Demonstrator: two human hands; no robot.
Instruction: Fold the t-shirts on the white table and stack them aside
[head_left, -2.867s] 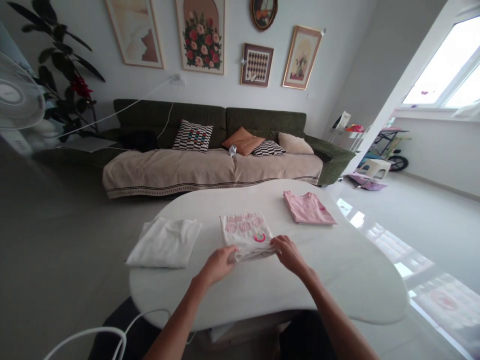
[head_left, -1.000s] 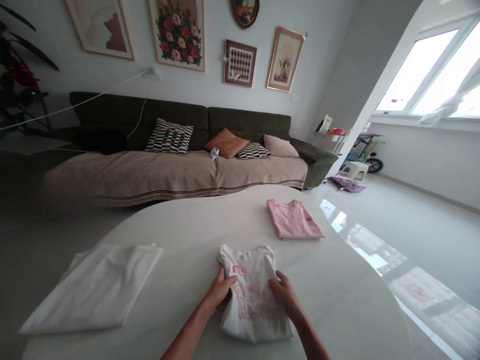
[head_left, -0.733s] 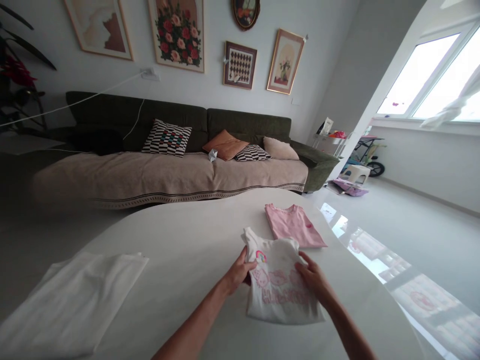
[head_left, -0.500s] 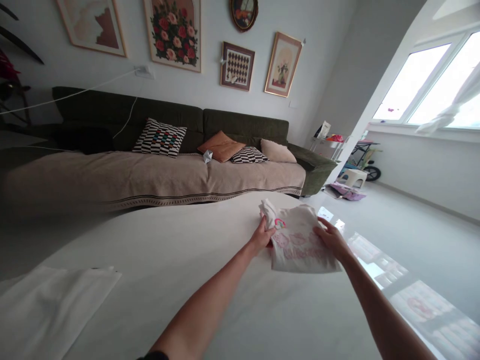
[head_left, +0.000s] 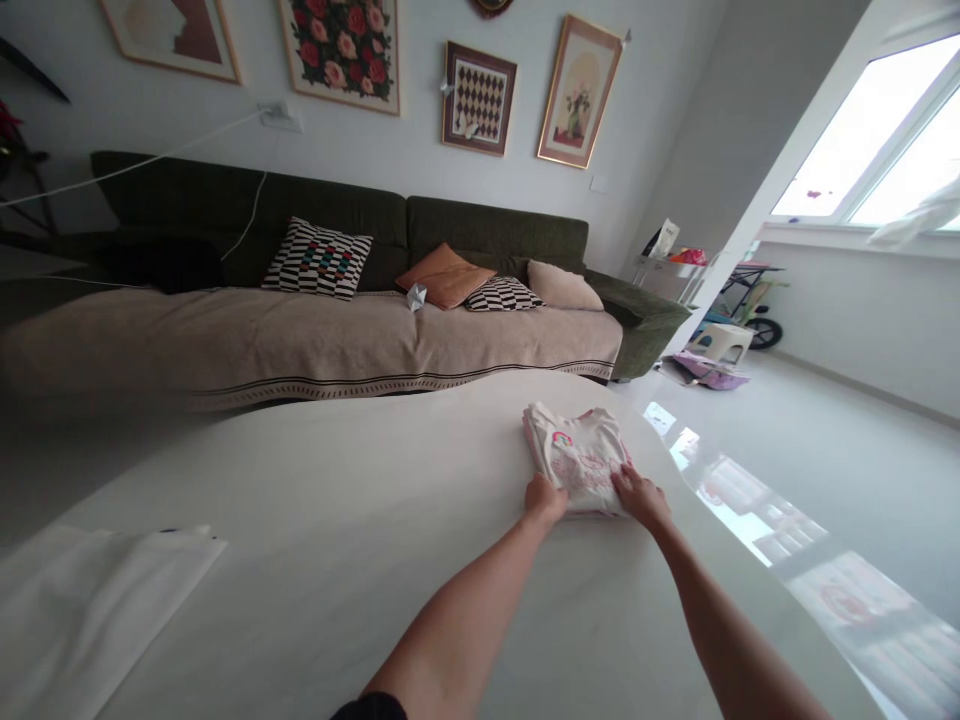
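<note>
A folded white T-shirt [head_left: 589,455] with pink print and a small rainbow patch lies near the far right end of the white table [head_left: 360,500]. Pinkish layers show beneath its left edge, so it seems to rest on other folded cloth. My left hand [head_left: 545,498] grips the near left corner, its fingers closed and partly hidden. At the near right corner, my right hand [head_left: 640,492] holds the edge of the shirt, fingers bent over it. Far to the left, a loose white cloth [head_left: 97,610] is spread on the table.
Behind the table stands a dark green sofa [head_left: 480,220] with a beige cover and several cushions. The table's curved right edge borders a shiny floor [head_left: 840,450]. A white stool [head_left: 720,342] and a purple item [head_left: 709,371] are on the floor beyond.
The T-shirt was held raised and has come down flat onto the table. Both hands have shifted from its sides to its near corners. The camera view has tilted slightly downward.
</note>
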